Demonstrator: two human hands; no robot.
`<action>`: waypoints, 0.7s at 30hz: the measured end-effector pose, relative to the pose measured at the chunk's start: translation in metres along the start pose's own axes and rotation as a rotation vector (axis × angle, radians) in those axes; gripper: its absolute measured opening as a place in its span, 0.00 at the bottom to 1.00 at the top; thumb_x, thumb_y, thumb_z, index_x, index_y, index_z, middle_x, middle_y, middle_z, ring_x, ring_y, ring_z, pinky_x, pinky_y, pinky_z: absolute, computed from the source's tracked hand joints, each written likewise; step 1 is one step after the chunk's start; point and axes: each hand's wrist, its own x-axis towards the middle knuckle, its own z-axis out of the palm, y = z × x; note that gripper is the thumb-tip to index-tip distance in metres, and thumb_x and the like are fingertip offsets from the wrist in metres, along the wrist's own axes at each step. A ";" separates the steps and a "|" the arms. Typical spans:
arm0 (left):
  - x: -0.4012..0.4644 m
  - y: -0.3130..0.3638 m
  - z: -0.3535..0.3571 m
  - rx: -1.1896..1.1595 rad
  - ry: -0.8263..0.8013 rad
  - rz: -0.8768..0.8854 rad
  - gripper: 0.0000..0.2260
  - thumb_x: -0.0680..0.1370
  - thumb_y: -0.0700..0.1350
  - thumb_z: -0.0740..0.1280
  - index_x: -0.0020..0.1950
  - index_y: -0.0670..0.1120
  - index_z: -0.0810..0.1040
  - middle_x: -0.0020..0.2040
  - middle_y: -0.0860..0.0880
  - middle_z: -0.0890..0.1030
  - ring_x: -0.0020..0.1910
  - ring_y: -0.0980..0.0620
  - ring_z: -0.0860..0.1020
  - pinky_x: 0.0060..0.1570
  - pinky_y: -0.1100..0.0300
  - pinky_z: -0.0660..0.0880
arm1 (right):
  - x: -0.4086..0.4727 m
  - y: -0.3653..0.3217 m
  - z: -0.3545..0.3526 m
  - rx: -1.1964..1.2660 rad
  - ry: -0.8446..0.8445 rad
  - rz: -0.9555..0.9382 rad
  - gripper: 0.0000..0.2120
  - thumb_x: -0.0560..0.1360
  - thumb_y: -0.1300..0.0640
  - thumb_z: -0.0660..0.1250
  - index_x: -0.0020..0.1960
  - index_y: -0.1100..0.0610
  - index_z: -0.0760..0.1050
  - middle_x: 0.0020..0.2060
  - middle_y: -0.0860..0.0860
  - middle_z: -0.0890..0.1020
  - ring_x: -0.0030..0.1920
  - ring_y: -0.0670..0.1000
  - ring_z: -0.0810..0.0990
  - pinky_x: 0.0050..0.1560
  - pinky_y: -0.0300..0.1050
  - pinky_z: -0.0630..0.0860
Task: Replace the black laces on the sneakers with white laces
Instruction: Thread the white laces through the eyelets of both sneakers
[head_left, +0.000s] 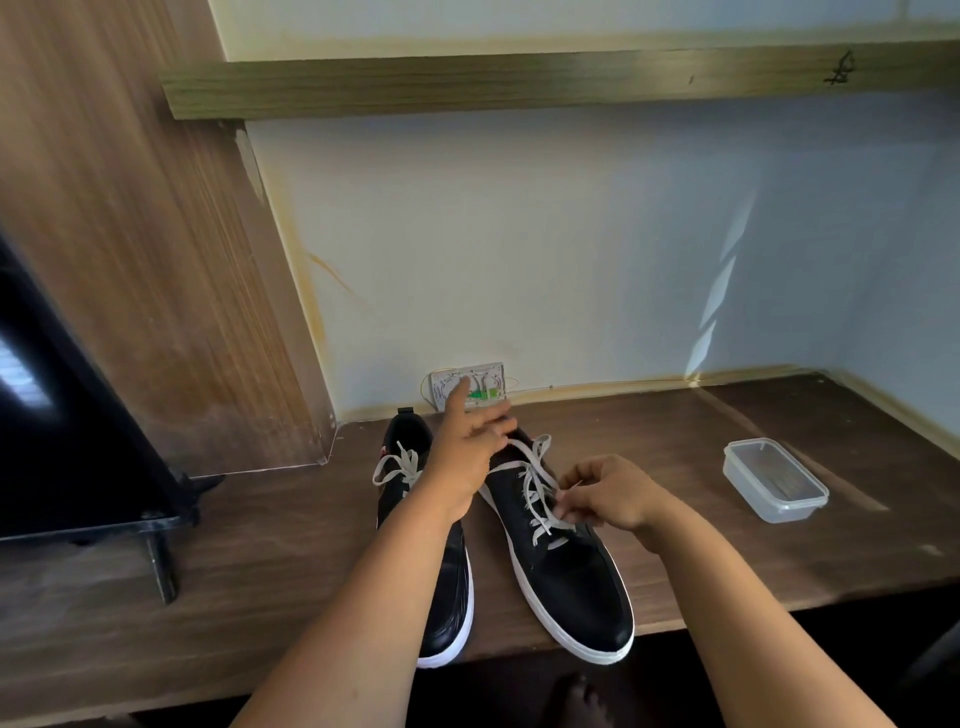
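Two black sneakers with white soles stand side by side on the wooden desk, toes toward me. The left sneaker (451, 587) carries a white lace tied in a bow (402, 467). The right sneaker (571, 577) has a white lace (535, 493) threaded through its eyelets, its ends loose near the collar. My right hand (608, 493) pinches a strand of that lace over the eyelets. My left hand (470, 452) hovers above the right sneaker's collar with fingers spread and straight, holding nothing. No black lace is visible.
A clear lidded plastic container (774, 478) sits to the right on the desk (727, 561). A dark monitor on a stand (78, 441) occupies the left. A white wall socket plate (467, 387) is behind the sneakers. A wooden shelf (519, 83) runs overhead.
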 end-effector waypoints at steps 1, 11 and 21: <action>0.001 0.001 0.000 -0.097 -0.018 0.019 0.34 0.79 0.27 0.56 0.79 0.52 0.49 0.70 0.49 0.72 0.63 0.56 0.74 0.62 0.62 0.71 | -0.001 -0.003 0.000 0.101 -0.071 0.023 0.02 0.75 0.67 0.68 0.47 0.63 0.78 0.38 0.57 0.85 0.33 0.47 0.80 0.33 0.36 0.74; -0.008 -0.009 0.001 0.712 -0.042 0.328 0.03 0.74 0.44 0.72 0.45 0.52 0.84 0.38 0.57 0.80 0.33 0.63 0.75 0.37 0.71 0.70 | 0.019 -0.020 0.018 1.137 0.115 -0.003 0.06 0.76 0.65 0.66 0.41 0.62 0.77 0.32 0.53 0.78 0.31 0.46 0.75 0.31 0.35 0.76; 0.000 -0.028 0.003 0.963 -0.123 0.346 0.06 0.77 0.42 0.67 0.53 0.46 0.81 0.51 0.49 0.77 0.47 0.49 0.76 0.49 0.55 0.74 | 0.027 0.000 0.022 0.023 0.309 -0.230 0.02 0.71 0.59 0.73 0.39 0.54 0.83 0.34 0.51 0.85 0.35 0.48 0.82 0.46 0.51 0.80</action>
